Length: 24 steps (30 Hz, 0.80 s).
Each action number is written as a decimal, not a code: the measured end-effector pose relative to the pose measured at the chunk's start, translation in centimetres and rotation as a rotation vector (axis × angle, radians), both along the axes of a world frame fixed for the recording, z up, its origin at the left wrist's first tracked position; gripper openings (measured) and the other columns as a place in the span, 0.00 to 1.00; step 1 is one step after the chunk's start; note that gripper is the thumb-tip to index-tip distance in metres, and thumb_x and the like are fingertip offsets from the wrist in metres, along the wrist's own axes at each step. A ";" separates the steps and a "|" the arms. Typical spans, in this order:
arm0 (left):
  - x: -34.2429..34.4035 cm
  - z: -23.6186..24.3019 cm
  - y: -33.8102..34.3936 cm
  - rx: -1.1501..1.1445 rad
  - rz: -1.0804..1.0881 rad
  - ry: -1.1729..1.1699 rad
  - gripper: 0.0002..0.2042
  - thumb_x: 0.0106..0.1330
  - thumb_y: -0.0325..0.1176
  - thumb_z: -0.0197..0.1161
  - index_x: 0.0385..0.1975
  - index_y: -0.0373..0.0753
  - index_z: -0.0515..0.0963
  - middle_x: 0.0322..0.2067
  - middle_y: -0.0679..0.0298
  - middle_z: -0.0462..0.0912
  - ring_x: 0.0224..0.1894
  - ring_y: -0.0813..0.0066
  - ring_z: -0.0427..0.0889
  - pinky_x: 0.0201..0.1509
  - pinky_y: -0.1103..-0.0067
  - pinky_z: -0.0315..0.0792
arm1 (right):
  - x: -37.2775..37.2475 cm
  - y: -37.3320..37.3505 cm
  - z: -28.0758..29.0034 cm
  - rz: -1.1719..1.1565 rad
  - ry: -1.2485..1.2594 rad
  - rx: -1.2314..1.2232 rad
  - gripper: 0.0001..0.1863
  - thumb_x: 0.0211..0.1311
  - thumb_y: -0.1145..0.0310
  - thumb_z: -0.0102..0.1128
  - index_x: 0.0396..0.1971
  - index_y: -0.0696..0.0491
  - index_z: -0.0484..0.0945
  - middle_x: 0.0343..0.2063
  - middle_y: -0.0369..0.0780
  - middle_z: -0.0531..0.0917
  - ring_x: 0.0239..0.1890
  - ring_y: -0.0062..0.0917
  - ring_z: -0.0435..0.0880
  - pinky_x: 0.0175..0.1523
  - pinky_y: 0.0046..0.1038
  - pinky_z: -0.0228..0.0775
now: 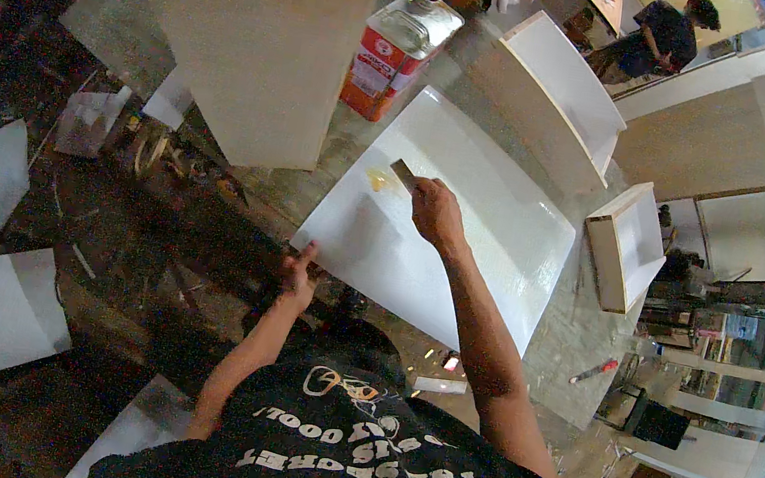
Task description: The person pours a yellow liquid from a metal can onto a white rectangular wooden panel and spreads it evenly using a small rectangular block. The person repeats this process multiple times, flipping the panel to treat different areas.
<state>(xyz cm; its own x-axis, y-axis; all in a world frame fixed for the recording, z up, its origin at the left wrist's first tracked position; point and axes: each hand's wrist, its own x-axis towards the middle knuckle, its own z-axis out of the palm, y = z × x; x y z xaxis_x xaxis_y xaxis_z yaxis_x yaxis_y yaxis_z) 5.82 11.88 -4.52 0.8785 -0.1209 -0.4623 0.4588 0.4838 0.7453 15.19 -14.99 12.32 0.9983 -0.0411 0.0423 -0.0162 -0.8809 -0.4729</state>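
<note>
A white rectangular board (372, 242) lies at an angle on the workbench in front of me. A wet, glossy film covers its right part, and a yellowish glue puddle (379, 179) sits toward its left side. In my right hand (437, 213) is a small flat spreader (404, 174), held over the board just right of the puddle. My left hand (298, 278) grips the board's near left corner, thumb at the edge; its other fingers are partly hidden.
A red-and-white metal can (384, 69) stands beyond the board. To the right are a long white open box (566, 93), a smaller one (626, 248) and a red-and-black cutter (594, 372). A large pale panel (251, 58) is at left. Another person (668, 44) stands far right.
</note>
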 end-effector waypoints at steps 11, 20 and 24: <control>2.3 4.3 -3.8 0.333 0.100 0.225 0.28 0.47 0.49 0.82 0.38 0.31 0.80 0.36 0.61 0.84 0.34 0.68 0.80 0.43 0.71 0.75 | 3.4 4.1 -1.7 0.018 0.169 -0.170 0.13 0.59 0.73 0.52 0.40 0.52 0.83 0.39 0.49 0.83 0.44 0.45 0.83 0.49 0.44 0.77; 1.9 5.1 -5.5 0.340 0.349 0.197 0.20 0.50 0.40 0.78 0.34 0.31 0.83 0.34 0.61 0.86 0.37 0.67 0.83 0.48 0.70 0.75 | 0.5 4.3 -2.1 0.266 0.099 -0.062 0.13 0.57 0.73 0.55 0.42 0.51 0.82 0.31 0.46 0.80 0.40 0.43 0.82 0.45 0.42 0.77; 2.2 5.4 -4.7 0.365 0.207 0.289 0.36 0.50 0.43 0.79 0.55 0.28 0.74 0.53 0.55 0.81 0.51 0.62 0.80 0.58 0.69 0.71 | 0.9 3.3 -2.0 0.181 0.259 0.136 0.09 0.62 0.67 0.58 0.36 0.55 0.83 0.28 0.49 0.85 0.31 0.40 0.85 0.39 0.38 0.77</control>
